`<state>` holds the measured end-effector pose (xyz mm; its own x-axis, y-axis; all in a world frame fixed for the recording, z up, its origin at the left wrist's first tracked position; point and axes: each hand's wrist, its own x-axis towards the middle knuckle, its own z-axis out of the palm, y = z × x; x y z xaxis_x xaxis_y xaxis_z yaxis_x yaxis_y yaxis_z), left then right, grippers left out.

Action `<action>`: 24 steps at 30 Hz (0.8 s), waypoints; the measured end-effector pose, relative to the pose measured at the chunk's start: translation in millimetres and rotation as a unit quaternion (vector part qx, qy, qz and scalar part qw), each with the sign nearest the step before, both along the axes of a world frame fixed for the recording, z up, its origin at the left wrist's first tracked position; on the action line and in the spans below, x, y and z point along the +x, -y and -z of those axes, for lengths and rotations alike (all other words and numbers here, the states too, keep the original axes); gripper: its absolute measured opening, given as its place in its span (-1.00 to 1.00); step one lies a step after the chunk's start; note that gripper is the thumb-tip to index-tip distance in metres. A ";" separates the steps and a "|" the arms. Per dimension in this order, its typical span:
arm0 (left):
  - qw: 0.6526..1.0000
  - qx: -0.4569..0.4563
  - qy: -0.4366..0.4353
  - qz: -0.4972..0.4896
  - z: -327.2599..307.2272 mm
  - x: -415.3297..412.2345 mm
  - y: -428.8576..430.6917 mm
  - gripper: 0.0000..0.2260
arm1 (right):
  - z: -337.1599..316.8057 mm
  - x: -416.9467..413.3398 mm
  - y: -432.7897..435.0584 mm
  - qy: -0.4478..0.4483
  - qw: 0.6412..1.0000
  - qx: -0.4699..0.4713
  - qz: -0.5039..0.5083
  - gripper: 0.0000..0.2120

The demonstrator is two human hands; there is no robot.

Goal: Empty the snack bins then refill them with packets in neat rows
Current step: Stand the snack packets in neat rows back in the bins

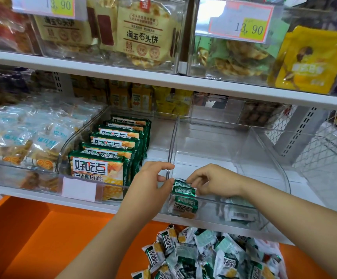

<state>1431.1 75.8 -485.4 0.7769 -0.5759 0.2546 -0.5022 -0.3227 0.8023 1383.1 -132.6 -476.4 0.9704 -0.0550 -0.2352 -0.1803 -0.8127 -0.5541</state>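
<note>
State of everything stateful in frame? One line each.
left bin, part filled, one neat upright row
right bin, nearly empty, few packets at front
held packets, upright in right bin's front left corner
right hand, pinches held packets
left hand, grips right bin's wall
loose pile, heaped below the bins

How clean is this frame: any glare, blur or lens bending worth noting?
Head view: wide-angle bends the shelf edge; glare washes the price tag and streaks the clear bin; pale packets at left are soft; left hand, right hand and green packets are sharp.
</note>
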 end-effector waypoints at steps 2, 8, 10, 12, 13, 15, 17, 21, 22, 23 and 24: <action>1.000 -0.001 -0.001 0.001 0.7 1.0 -0.3 -0.77 | 1.5 -0.6 -2.6 0.009 1.000 -0.015 -0.005 -0.63; 1.000 -0.002 -0.001 -0.001 1.0 1.6 0.6 -0.77 | 4.8 8.4 -5.0 0.024 0.996 -0.083 -0.014 -0.61; 1.000 -0.001 -0.002 0.002 1.2 1.8 0.0 -0.77 | 1.9 8.3 -4.6 0.014 0.996 -0.087 -0.023 -0.62; 1.000 -0.002 -0.002 0.002 0.9 1.9 -0.6 -0.76 | -1.9 6.0 -1.4 0.008 0.998 -0.068 -0.014 -0.65; 1.000 -0.004 -0.001 0.001 0.7 2.0 -0.7 -0.76 | -5.6 4.3 0.9 0.007 0.999 -0.048 -0.001 -0.66; 1.000 -0.004 -0.002 0.001 0.5 2.0 -0.8 -0.76 | -14.7 0.0 9.0 -0.003 1.000 -0.028 0.012 -0.70; 1.000 -0.003 -0.003 0.002 0.7 2.2 -1.2 -0.75 | -25.7 -6.4 18.3 -0.045 0.997 -0.067 -0.011 -0.75; 1.000 -0.003 -0.002 0.001 0.0 2.0 -1.2 -0.75 | -33.6 -21.4 25.8 -0.192 0.948 -0.246 -0.068 -0.59; 1.000 -0.001 -0.001 0.000 -0.1 2.0 -0.6 -0.76 | -30.9 -24.7 26.5 -0.213 0.938 -0.264 -0.073 -0.56; 1.000 0.000 -0.001 0.000 -0.5 1.5 -0.2 -0.76 | -27.7 -27.4 26.4 -0.221 0.933 -0.274 -0.076 -0.54; 1.000 0.002 -0.001 -0.001 -0.7 1.0 0.2 -0.76 | -24.5 -29.1 26.6 -0.222 0.930 -0.281 -0.076 -0.53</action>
<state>1432.1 75.6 -484.7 0.7782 -0.5755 0.2515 -0.5007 -0.3267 0.8016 1354.0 -159.2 -451.9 0.7907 -0.1613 -0.5906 -0.1499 -0.9863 0.0686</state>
